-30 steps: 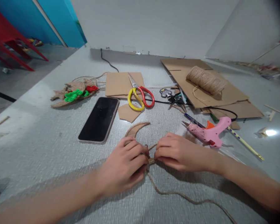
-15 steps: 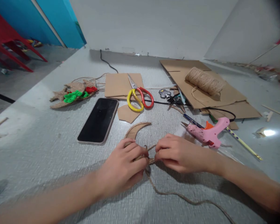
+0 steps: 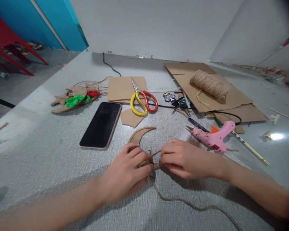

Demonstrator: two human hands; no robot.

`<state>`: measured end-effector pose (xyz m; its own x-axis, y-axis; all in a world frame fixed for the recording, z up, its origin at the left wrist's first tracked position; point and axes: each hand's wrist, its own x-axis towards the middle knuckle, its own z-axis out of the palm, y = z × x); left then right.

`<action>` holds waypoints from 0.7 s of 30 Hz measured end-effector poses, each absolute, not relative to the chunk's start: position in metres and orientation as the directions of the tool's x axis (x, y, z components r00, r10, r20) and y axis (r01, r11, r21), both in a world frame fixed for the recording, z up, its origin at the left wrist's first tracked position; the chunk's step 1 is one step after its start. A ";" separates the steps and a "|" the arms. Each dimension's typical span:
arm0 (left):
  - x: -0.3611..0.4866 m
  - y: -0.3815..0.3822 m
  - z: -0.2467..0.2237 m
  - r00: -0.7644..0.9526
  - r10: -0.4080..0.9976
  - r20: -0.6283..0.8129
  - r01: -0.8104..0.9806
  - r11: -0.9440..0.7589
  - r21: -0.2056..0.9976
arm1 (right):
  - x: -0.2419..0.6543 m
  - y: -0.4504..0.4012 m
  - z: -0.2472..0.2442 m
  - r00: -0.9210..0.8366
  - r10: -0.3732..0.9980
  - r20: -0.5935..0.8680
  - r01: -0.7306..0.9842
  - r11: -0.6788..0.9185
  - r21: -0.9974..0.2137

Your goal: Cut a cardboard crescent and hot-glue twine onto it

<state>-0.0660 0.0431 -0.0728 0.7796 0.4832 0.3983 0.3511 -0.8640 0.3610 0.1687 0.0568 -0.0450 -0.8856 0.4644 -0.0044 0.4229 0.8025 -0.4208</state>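
A crescent-shaped piece of cardboard (image 3: 137, 136), with twine along its outer edge, lies in front of me. My left hand (image 3: 128, 170) is closed over its lower part, fingers curled and hiding much of it. Just to the right, my right hand (image 3: 180, 158) pinches the twine and the tip of the crescent between bent fingers. The exact grip is partly hidden. From beneath my left fingertips a loose length of twine (image 3: 183, 201) runs across the table toward the lower right.
Scissors (image 3: 144, 102) lie on a cardboard square (image 3: 120, 86), near a phone (image 3: 101, 125). At right are a pink glue gun (image 3: 216, 138), a pencil (image 3: 250, 147) and a twine roll (image 3: 208, 85) on cardboard sheets (image 3: 178, 69). A twine-covered craft (image 3: 74, 98) sits at left.
Both hands keep nearly the same place and grip. My right hand has shifted very slightly left, and the camera view has moved a little.
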 end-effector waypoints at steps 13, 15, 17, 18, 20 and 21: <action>-0.069 0.044 -0.077 0.774 0.494 0.397 0.354 -0.857 0.374 | 0.164 0.052 -0.048 -0.891 0.454 0.019 0.418 0.836 -0.356; -0.069 0.044 -0.077 0.769 0.500 0.399 0.359 -0.853 0.378 | 0.164 0.052 -0.048 -0.890 0.457 0.013 0.423 0.834 -0.354; -0.069 0.044 -0.078 0.766 0.499 0.406 0.358 -0.855 0.375 | 0.164 0.052 -0.046 -0.891 0.453 0.011 0.421 0.835 -0.355; -0.069 0.044 -0.078 0.765 0.496 0.411 0.353 -0.857 0.375 | 0.164 0.053 -0.045 -0.893 0.451 0.008 0.419 0.835 -0.357; -0.069 0.044 -0.079 0.764 0.490 0.420 0.343 -0.859 0.380 | 0.166 0.054 -0.042 -0.893 0.451 -0.001 0.422 0.835 -0.354; -0.068 0.045 -0.079 0.761 0.488 0.428 0.338 -0.861 0.381 | 0.166 0.054 -0.041 -0.892 0.453 -0.006 0.426 0.834 -0.351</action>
<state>-0.0682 0.0446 -0.0791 0.7609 0.4881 0.4276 0.3380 -0.8606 0.3811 0.1664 0.0539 -0.0407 -0.8915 0.4529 -0.0063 0.4262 0.8340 -0.3505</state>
